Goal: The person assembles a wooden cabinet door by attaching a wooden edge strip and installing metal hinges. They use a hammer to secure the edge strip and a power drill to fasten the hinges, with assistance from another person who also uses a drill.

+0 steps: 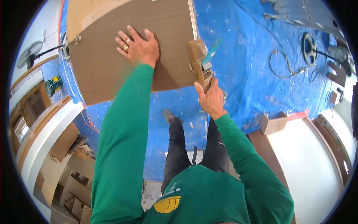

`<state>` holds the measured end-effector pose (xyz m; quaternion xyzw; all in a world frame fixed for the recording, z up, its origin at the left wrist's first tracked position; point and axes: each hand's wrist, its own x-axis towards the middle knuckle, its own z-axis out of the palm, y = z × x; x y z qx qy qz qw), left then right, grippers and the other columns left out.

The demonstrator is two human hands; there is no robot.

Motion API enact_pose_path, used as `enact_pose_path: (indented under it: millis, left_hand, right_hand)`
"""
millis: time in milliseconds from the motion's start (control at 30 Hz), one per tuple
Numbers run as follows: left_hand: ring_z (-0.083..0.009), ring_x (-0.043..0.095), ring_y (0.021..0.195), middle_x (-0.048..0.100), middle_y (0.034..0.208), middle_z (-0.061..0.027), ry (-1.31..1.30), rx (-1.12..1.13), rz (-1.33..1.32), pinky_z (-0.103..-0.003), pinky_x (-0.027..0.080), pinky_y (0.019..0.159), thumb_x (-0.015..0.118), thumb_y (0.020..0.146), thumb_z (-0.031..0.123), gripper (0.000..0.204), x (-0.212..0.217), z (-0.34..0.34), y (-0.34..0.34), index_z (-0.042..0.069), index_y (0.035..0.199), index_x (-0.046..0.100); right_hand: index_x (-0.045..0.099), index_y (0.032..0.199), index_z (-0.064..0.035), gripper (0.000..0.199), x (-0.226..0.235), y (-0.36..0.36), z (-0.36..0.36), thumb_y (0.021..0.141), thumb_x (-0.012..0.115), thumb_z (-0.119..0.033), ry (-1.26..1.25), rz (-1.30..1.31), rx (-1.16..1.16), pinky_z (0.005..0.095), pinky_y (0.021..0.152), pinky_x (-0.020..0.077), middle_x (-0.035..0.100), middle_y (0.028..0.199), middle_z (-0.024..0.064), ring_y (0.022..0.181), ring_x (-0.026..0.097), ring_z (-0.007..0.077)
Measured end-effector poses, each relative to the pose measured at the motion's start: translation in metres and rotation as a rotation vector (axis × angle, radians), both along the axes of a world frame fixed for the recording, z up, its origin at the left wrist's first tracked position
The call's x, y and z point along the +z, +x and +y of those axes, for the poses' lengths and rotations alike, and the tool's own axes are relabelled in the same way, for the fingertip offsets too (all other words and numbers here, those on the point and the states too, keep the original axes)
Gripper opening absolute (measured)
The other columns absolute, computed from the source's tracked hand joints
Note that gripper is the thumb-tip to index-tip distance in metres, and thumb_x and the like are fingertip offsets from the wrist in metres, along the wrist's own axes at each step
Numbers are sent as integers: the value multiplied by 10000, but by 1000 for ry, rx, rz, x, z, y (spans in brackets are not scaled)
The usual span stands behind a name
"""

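Observation:
A brown wooden panel (108, 71) lies in front of me, its pale right edge facing my right hand. My left hand (140, 46) rests flat on the panel's top with the fingers spread; two rings show on it. My right hand (213, 99) grips the near end of what looks like a wooden hand plane (196, 56), held at the panel's right edge near the front corner. A teal blade-like piece and metal fittings stick out of the tool's right side. Whether its sole touches the edge, I cannot tell.
Blue plastic sheeting (242, 74) covers the floor. At the far right lie a metal ladder (305, 15) and a looped cable (274, 65). A small box (273, 123) stands beside a white board (309, 156). Fans and stacked wood pieces line the left side.

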<state>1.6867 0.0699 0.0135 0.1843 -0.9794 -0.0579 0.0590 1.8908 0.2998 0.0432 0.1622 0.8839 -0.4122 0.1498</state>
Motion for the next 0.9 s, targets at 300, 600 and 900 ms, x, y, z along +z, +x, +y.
enact_pose_path:
  millis: [300, 600, 900]
  left_hand:
    - [-472, 143, 1676, 216, 1802, -269, -41, 6, -47, -631, 103, 1344, 447, 1094, 562, 807, 7, 0, 5, 98, 1737, 302]
    - [-507, 115, 1671, 209, 1785, -319, 15, -52, 3, -641, 87, 1341, 421, 1079, 608, 862, -3, -2, 5, 54, 1728, 294]
    - [-467, 165, 1675, 243, 1795, -274, -28, -9, 29, -612, 112, 1350, 431, 1096, 575, 812, 3, -9, 6, 62, 1719, 339]
  right_hand:
    - [544, 1283, 155, 929, -21, -216, -5, 999, 623, -726, 56, 122, -28, 582, 856, 577, 733, 1017, 397, 1001, 714, 574]
    - [665, 1269, 154, 872, -28, -333, -9, 1019, 586, -677, 125, 287, -24, 578, 1067, 512, 683, 1263, 434, 1240, 649, 571]
    - [544, 1246, 115, 795, 22, -38, -14, 978, 738, -607, 63, -89, 44, 576, 768, 579, 736, 907, 333, 890, 736, 513]
